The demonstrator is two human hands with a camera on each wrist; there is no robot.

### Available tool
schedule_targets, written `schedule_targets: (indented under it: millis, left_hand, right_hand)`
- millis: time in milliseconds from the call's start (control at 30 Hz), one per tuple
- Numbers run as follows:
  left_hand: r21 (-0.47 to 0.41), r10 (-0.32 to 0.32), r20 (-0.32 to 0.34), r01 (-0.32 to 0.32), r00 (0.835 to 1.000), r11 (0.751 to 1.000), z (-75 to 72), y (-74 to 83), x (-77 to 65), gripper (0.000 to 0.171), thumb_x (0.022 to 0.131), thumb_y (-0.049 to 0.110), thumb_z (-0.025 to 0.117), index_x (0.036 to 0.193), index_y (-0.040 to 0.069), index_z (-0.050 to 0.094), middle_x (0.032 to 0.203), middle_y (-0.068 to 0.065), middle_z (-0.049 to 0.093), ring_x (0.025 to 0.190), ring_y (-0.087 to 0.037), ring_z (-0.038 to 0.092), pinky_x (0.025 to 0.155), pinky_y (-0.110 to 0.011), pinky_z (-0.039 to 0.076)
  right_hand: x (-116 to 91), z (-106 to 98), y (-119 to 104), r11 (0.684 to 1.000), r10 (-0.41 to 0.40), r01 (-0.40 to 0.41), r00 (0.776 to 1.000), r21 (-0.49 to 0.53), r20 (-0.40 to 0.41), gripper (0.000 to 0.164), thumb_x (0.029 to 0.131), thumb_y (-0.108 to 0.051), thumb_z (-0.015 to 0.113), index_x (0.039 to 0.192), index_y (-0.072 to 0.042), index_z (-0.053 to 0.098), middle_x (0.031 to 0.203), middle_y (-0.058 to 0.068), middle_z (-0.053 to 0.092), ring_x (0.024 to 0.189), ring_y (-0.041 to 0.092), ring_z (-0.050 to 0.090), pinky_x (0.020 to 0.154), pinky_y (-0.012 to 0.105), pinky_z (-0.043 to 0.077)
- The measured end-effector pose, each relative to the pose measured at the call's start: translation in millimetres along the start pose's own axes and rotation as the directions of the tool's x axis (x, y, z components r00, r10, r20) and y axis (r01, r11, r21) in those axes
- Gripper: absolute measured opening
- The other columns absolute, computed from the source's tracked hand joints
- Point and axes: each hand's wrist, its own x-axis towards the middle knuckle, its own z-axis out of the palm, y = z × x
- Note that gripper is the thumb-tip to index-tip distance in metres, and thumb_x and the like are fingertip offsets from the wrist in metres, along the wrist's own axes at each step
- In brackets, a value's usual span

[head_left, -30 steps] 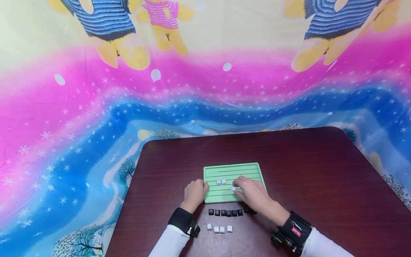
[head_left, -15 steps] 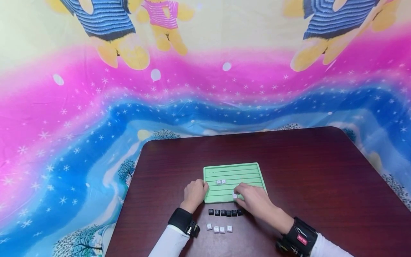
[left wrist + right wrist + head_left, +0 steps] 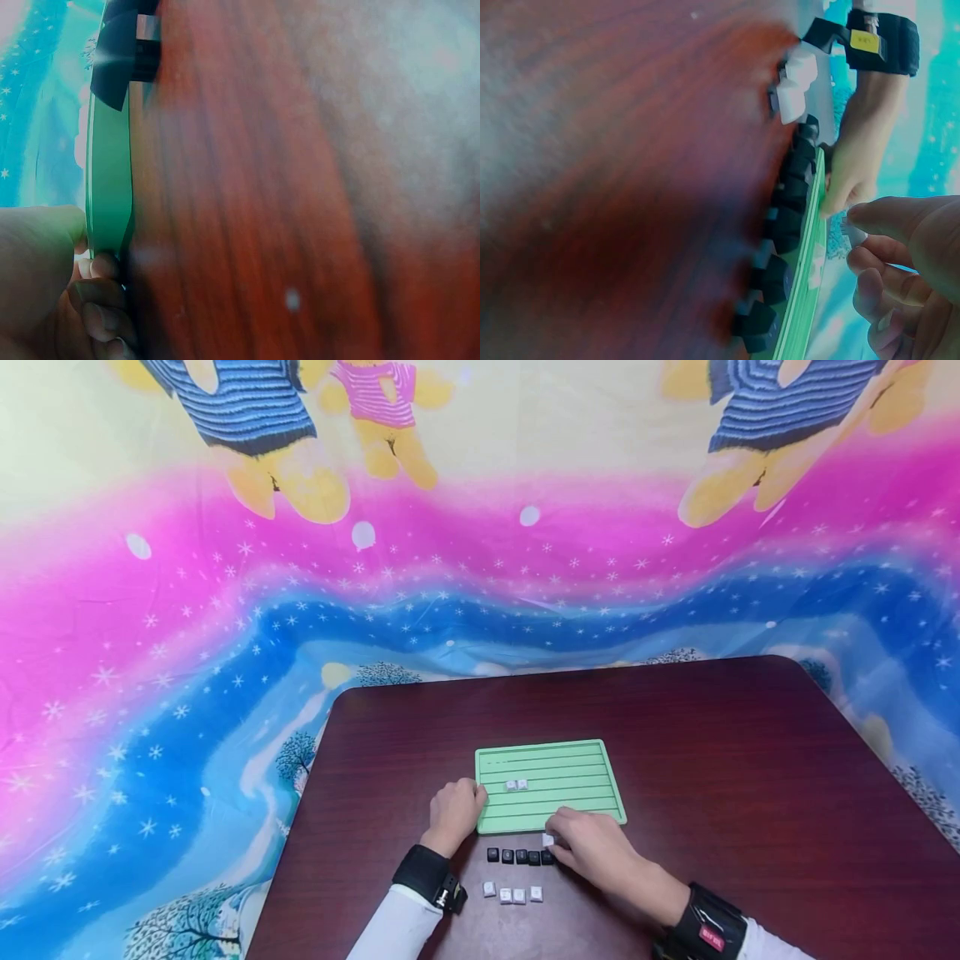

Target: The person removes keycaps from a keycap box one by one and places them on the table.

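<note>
The left hand holds the left edge of a light green ridged board; in the left wrist view the thumb lies on one face and the curled fingers on the other. A white keycap is pinched between thumb and fingertips of the right hand, by the board's near edge. The right wrist view shows this held keycap above the table. Two white keycaps sit side by side on the board.
A row of black keycaps lies just in front of the board, its right end hidden by the right hand. Nearer still are several white keycaps. The dark wooden table meets a patterned cloth behind.
The right hand has moved from above the board toward the person, carrying the white keycap past the near edge. The left hand and the board have stayed put.
</note>
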Motion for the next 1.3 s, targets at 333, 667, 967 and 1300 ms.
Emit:
schedule_targets:
  millis: [333, 667, 967, 1300]
  left_hand:
    - [0.005, -0.003, 0.007, 0.003, 1.0, 1.0, -1.7, 1.0, -1.0, 0.047, 0.099, 0.026, 0.055, 0.056, 0.019, 0.036, 0.053, 0.007, 0.027, 0.045, -0.013, 0.032, 0.046, -0.028, 0.024]
    - [0.009, -0.006, 0.006, 0.006, 1.0, 1.0, -0.8, 0.3, 0.1, 0.046, 0.099, 0.027, 0.055, 0.056, 0.019, 0.038, 0.053, 0.007, 0.029, 0.046, -0.013, 0.033, 0.045, -0.029, 0.026]
    - [0.006, -0.001, -0.017, 0.001, 1.0, 1.0, -0.4, 0.9, -1.8, 0.046, 0.097, 0.025, 0.057, 0.056, 0.019, 0.037, 0.053, 0.006, 0.028, 0.046, -0.014, 0.034, 0.045, -0.029, 0.026]
    - [0.011, -0.022, 0.01, 0.021, 1.0, 1.0, -1.8, 1.6, -0.5, 0.046, 0.098, 0.026, 0.056, 0.056, 0.019, 0.038, 0.053, 0.006, 0.029, 0.046, -0.015, 0.035, 0.046, -0.029, 0.027]
  right_hand:
    - [-11, 5, -5, 1.0, -0.027, 0.028, 0.999, -0.008, 0.028, 0.017, 0.08, -0.026, 0.082, 0.088, -0.02, 0.068, 0.081, -0.011, 0.062, 0.067, 0.003, 0.057, 0.055, 0.024, 0.045]
    - [-27, 11, -10, 0.999, -0.054, 0.054, 0.998, 0.0, 0.036, 0.019, 0.08, -0.026, 0.082, 0.082, -0.022, 0.063, 0.078, -0.014, 0.056, 0.06, 0.0, 0.048, 0.05, 0.023, 0.037]
    - [-34, 17, -10, 0.996, -0.08, 0.081, 0.997, -0.023, 0.021, 0.018, 0.077, -0.026, 0.082, 0.08, -0.023, 0.064, 0.076, -0.014, 0.058, 0.059, 0.003, 0.051, 0.051, 0.025, 0.039]
    - [-36, 16, -11, 0.997, -0.067, 0.07, 0.995, -0.032, 0.07, 0.016, 0.077, -0.025, 0.08, 0.078, -0.022, 0.065, 0.075, -0.013, 0.057, 0.057, 0.004, 0.049, 0.049, 0.025, 0.036]
